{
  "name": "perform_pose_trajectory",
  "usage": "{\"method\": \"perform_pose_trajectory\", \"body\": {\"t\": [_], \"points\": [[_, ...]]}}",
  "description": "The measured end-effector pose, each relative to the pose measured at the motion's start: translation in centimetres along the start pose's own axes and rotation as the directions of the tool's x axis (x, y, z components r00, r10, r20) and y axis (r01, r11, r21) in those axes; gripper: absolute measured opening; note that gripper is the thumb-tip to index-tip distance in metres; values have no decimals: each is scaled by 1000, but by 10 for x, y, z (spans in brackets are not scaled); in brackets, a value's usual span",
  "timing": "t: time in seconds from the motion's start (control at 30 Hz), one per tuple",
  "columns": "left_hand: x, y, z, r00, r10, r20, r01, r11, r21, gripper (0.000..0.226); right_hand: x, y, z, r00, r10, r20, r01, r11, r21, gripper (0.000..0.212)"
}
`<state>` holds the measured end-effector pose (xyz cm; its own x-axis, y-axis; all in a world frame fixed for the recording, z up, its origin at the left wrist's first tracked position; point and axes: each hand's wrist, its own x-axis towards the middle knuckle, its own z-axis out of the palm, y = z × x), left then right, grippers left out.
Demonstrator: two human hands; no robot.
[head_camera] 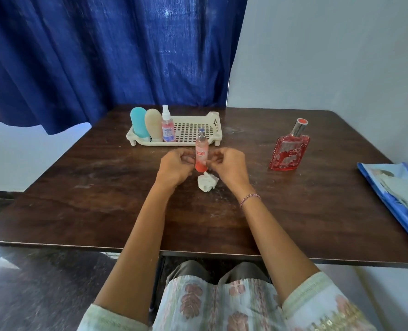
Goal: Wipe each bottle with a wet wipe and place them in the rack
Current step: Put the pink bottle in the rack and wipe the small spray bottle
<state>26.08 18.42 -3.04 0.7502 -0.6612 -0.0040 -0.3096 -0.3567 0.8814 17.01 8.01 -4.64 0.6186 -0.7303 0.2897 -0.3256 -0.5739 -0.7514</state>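
While the left hand (pixel 174 167) and right hand (pixel 229 166) each pinch the spray bottle (pixel 201 152) upright, steady it before lifting the wipe (pixel 207 182) from the counter (pixel 102 199).

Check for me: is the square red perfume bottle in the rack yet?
No, the square red perfume bottle stands on the table, right of the rack.
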Motion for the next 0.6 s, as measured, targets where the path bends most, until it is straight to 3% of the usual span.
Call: {"method": "perform_pose_trajectory", "body": {"t": [0.1,0.27,0.6], "points": [[3,-1,6,1000,13,0,-13,1000,-19,30,4,3,3,999,27,20,-27,999,24,30],[13,-6,7,993,3,-122,-16,994,-105,20,12,-5,2,1000,12,13,-13,998,66,30],[50,4,3,910,116,-398,-136,991,-21,33,68,-32,26,996,-77,-43,81,991,105,26]]}}
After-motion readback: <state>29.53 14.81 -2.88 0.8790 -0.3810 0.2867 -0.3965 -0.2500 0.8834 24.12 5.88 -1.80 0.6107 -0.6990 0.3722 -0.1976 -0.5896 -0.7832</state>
